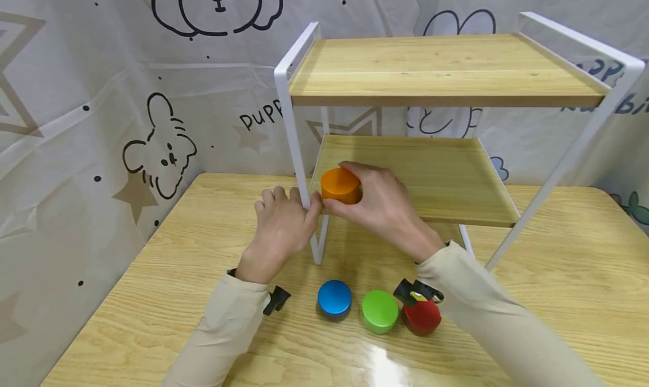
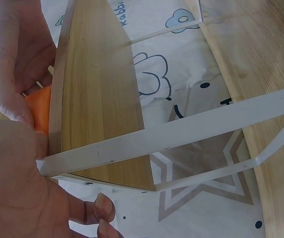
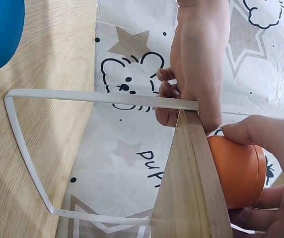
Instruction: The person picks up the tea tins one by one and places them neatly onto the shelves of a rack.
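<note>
In the head view, my right hand [image 1: 382, 198] holds a round orange container [image 1: 341, 186] between thumb and fingers. It sits at the left front of the lower board [image 1: 436, 178] of a two-tier wooden rack. The right wrist view shows the orange container [image 3: 236, 171] upright against the board's surface. My left hand [image 1: 284, 221] grips the rack's white front-left post [image 1: 296, 150] at the lower board's corner, thumb in front and fingers bent on the outer side. In the left wrist view the board's edge partly hides the orange container [image 2: 40, 109].
Blue [image 1: 334, 298], green [image 1: 379, 311] and red [image 1: 422, 317] round containers stand on the wooden table [image 1: 167, 308] before the rack; the right wrist camera partly covers the red one. Above is the rack's top board [image 1: 441, 66]. A printed cloth [image 1: 228, 94] hangs behind.
</note>
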{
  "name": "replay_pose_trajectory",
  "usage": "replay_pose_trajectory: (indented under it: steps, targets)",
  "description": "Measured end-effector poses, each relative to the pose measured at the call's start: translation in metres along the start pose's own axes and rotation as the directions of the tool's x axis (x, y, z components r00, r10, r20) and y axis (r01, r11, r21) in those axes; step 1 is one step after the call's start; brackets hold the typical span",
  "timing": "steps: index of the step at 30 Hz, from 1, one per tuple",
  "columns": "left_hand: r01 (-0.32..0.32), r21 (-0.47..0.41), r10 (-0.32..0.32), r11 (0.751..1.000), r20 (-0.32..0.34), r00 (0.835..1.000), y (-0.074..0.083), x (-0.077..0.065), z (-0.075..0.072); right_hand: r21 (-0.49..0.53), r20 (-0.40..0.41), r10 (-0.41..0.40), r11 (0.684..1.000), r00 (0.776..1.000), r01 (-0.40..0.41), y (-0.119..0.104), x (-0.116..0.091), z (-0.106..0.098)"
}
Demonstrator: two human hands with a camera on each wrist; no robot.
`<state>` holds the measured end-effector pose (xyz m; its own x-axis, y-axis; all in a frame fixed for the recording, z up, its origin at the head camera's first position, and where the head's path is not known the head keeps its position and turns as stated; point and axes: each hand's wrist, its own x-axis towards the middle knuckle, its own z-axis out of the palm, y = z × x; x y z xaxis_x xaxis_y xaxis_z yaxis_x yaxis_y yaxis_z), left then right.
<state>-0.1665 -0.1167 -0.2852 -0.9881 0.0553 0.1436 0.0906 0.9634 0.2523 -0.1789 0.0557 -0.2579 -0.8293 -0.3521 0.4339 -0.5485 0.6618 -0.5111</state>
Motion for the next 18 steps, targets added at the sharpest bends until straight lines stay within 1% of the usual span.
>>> replay_pose_trajectory:
  steps: [8, 13, 15, 18]
  targets:
    - [0.003, 0.008, -0.003, 1.000, 0.000, 1.000, 0.001, 0.000, 0.000, -0.019, 0.002, 0.015, 1.000, 1.000, -0.015, 0.000, -0.001, 0.000]
    - [0.000, 0.007, 0.000, 1.000, 0.002, 1.000, 0.001, 0.000, 0.000, 0.005, -0.005, 0.028, 1.000, 1.000, -0.028, 0.001, -0.007, -0.005]
    - [-0.004, 0.006, 0.004, 1.000, 0.004, 1.000, 0.001, 0.000, 0.000, 0.020, -0.017, 0.019, 1.000, 1.000, -0.019, 0.002, -0.011, -0.008]
    - [-0.010, 0.001, 0.010, 1.000, 0.002, 1.000, 0.000, 0.000, 0.000, 0.000, -0.055, -0.024, 1.000, 0.998, 0.024, 0.003, -0.018, -0.013]
